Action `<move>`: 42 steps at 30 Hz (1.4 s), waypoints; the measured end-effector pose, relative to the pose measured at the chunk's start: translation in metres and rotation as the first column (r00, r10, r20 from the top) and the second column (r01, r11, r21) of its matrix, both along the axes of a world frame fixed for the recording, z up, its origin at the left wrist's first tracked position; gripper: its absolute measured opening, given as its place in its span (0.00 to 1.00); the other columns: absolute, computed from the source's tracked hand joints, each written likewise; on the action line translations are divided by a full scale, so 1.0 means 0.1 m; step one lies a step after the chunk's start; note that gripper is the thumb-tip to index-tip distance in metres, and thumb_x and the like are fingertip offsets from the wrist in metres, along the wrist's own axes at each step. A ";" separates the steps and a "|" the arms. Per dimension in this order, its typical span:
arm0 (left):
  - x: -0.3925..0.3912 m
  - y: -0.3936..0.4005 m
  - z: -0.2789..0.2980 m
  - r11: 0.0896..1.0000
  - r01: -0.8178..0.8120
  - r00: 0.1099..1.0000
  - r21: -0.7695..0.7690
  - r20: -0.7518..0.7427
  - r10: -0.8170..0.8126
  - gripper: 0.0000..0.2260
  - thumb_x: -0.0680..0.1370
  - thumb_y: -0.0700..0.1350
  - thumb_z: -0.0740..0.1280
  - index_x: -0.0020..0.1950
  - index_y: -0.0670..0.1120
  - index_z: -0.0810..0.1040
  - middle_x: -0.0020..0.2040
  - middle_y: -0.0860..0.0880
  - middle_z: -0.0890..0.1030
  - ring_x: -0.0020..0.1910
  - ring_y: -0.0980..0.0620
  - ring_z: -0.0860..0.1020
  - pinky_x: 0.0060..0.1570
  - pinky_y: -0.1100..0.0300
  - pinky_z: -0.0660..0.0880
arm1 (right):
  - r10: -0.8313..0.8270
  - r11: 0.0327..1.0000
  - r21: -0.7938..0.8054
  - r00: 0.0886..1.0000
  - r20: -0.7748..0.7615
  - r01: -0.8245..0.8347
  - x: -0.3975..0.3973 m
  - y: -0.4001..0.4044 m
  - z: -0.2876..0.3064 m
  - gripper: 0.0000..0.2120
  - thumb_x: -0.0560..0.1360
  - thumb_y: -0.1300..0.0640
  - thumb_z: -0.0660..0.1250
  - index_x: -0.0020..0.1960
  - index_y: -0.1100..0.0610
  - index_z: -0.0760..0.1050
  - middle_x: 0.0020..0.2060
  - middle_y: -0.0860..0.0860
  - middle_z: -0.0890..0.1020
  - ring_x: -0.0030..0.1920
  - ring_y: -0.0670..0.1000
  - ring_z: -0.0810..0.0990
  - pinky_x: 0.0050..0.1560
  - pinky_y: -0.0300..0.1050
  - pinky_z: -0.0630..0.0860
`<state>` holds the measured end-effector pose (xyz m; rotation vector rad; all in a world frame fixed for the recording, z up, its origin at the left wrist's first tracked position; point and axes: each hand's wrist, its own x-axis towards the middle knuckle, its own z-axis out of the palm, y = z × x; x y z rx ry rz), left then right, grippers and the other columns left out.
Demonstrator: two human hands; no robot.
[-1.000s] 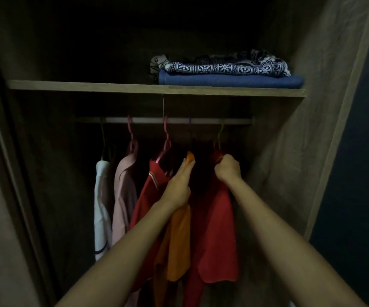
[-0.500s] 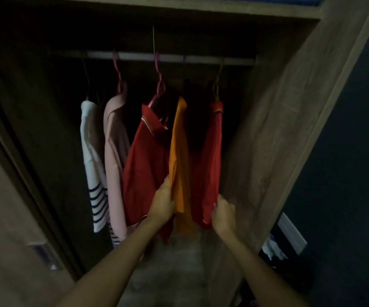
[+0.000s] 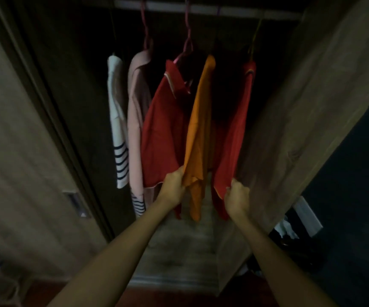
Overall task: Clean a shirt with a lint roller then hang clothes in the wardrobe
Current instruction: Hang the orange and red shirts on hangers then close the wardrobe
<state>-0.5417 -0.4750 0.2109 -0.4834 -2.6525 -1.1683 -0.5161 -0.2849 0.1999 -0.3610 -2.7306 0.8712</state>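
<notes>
Clothes are seen hung on a rail (image 3: 234,12) inside the wardrobe (image 3: 312,111). At the centre an orange shirt (image 3: 198,134) is suspended edge-on, flanked by a red collared shirt (image 3: 161,134) on the left and a second red garment (image 3: 232,134) on the right. The lower edge of the orange shirt is pinched by the left hand (image 3: 173,187), fingers closed on the fabric near the hem. The hem of the right red garment is gripped by the right hand (image 3: 236,197), fingers curled shut around the cloth.

Judgement on handling: all three are taken to be light, thin, limp fabric; folds fall straight and bunch where pinched. No stiffness is expected, and slipping off the hanger is possible if the hem is pulled hard. Hold is best taken at the hem or side seam for smoothing, or at the hanger neck (image 3: 187,46) for moving a garment along the rail. The step is judged to be spacing or straightening the hung items; hanging seems largely done.

Further left a pink garment (image 3: 136,120) is hung just beside the red shirt, then a white striped top (image 3: 117,120). A sliding door (image 3: 24,151) with a recessed handle (image 3: 77,203) is noted at far left. Dim light; hanger hooks are only partly made out. No lint roller is seen.
</notes>
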 end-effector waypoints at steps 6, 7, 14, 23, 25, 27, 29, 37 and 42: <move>0.33 -0.69 0.02 0.988 0.079 0.997 -0.134 0.019 -0.077 0.19 0.77 0.37 0.62 0.67 0.46 0.74 0.60 0.45 0.81 0.58 0.47 0.79 0.60 0.57 0.73 | 0.043 0.995 -0.082 0.995 -0.093 -0.051 0.24 -0.44 -0.05 0.09 0.76 0.59 0.68 0.52 0.63 0.81 0.45 0.59 0.85 0.44 0.56 0.84 0.43 0.37 0.72; 0.40 -0.84 0.07 0.984 0.091 0.996 -0.150 -0.008 -0.093 0.19 0.78 0.39 0.61 0.69 0.45 0.72 0.62 0.46 0.80 0.61 0.48 0.78 0.62 0.59 0.71 | 0.063 0.990 -0.116 0.993 -0.103 -0.075 0.31 -0.57 -0.03 0.10 0.76 0.57 0.69 0.53 0.62 0.82 0.45 0.56 0.86 0.45 0.53 0.84 0.44 0.35 0.71; 0.50 -2.19 0.77 0.956 0.065 0.873 -0.287 -0.447 -0.194 0.20 0.75 0.39 0.57 0.66 0.41 0.76 0.67 0.43 0.76 0.66 0.45 0.73 0.68 0.54 0.68 | 0.091 0.990 -0.065 0.918 -0.386 -0.125 0.49 -1.89 0.01 0.10 0.76 0.51 0.69 0.53 0.55 0.82 0.41 0.51 0.86 0.42 0.52 0.84 0.43 0.38 0.75; 0.30 -3.96 1.17 0.666 -0.461 0.714 -0.587 -0.691 -0.116 0.40 0.73 0.53 0.71 0.78 0.47 0.53 0.78 0.38 0.50 0.77 0.38 0.48 0.71 0.33 0.49 | 0.237 0.964 -0.004 0.870 -0.432 -0.264 0.53 -3.66 -0.03 0.28 0.76 0.41 0.59 0.68 0.58 0.72 0.66 0.54 0.76 0.69 0.52 0.70 0.69 0.48 0.67; 0.21 -4.19 1.24 0.577 -0.477 0.762 -0.663 -0.639 -0.104 0.51 0.67 0.63 0.72 0.79 0.49 0.45 0.78 0.40 0.46 0.77 0.38 0.45 0.68 0.28 0.44 | 0.224 0.970 0.002 0.885 -0.409 -0.244 0.54 -3.88 -0.05 0.30 0.76 0.39 0.57 0.71 0.57 0.69 0.69 0.54 0.73 0.73 0.53 0.65 0.71 0.47 0.62; 0.12 -4.27 1.25 0.547 -0.473 0.771 -0.691 -0.625 -0.124 0.55 0.64 0.66 0.71 0.79 0.50 0.42 0.79 0.41 0.44 0.77 0.38 0.43 0.66 0.26 0.43 | 0.230 0.971 0.027 0.892 -0.391 -0.238 0.51 -4.00 -0.02 0.32 0.76 0.38 0.56 0.73 0.56 0.67 0.72 0.54 0.70 0.75 0.53 0.61 0.72 0.48 0.60; 0.08 -4.23 1.25 0.551 -0.463 0.780 -0.694 -0.614 -0.118 0.57 0.63 0.68 0.71 0.79 0.49 0.41 0.78 0.40 0.41 0.77 0.37 0.40 0.65 0.25 0.43 | 0.217 0.976 0.063 0.895 -0.390 -0.209 0.47 -4.06 0.06 0.32 0.76 0.38 0.57 0.73 0.56 0.67 0.72 0.53 0.69 0.75 0.52 0.60 0.73 0.49 0.60; 0.00 -4.04 1.20 0.611 -0.421 0.768 -0.670 -0.622 -0.152 0.58 0.61 0.69 0.71 0.79 0.49 0.42 0.78 0.42 0.38 0.76 0.36 0.39 0.64 0.25 0.38 | 0.137 0.985 0.153 0.884 -0.447 -0.075 0.43 -3.87 0.17 0.34 0.75 0.42 0.65 0.75 0.59 0.63 0.75 0.55 0.64 0.76 0.53 0.57 0.73 0.53 0.62; 0.03 -3.75 1.22 0.612 -0.412 0.774 -0.675 -0.614 -0.157 0.59 0.60 0.68 0.72 0.79 0.49 0.42 0.79 0.42 0.41 0.76 0.37 0.40 0.64 0.26 0.37 | 0.138 0.966 0.256 0.905 -0.403 -0.033 0.48 -3.86 0.14 0.43 0.73 0.42 0.67 0.77 0.63 0.53 0.77 0.57 0.53 0.78 0.52 0.49 0.74 0.49 0.51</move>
